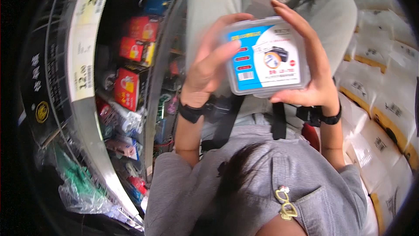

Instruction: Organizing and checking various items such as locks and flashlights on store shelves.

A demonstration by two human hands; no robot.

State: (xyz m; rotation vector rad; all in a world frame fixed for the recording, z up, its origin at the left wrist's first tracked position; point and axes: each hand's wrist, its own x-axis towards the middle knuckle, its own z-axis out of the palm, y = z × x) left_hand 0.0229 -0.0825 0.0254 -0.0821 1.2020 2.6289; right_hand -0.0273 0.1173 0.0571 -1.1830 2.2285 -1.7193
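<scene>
A flat, clear plastic case (266, 55) with a blue and white label is held up in front of me. Its label pictures a black headlamp. My right hand (317, 68) grips the case's right side, thumb along the lower edge and fingers at the top corner. On the opposite side my left hand (205, 72), slightly smeared by motion, has its thumb over the label's edge and its other fingers behind the case. Both wrists wear black bands. What lies inside the case is hidden by the label.
Left of me stands a shop shelf with a curved price rail (85, 39), red padlock packs (126, 88) and small packaged goods. A green plastic-wrapped item (76, 177) sits at lower left. White wrapped packages (377, 100) are stacked on the right. My bent knees (329, 13) are beyond the case.
</scene>
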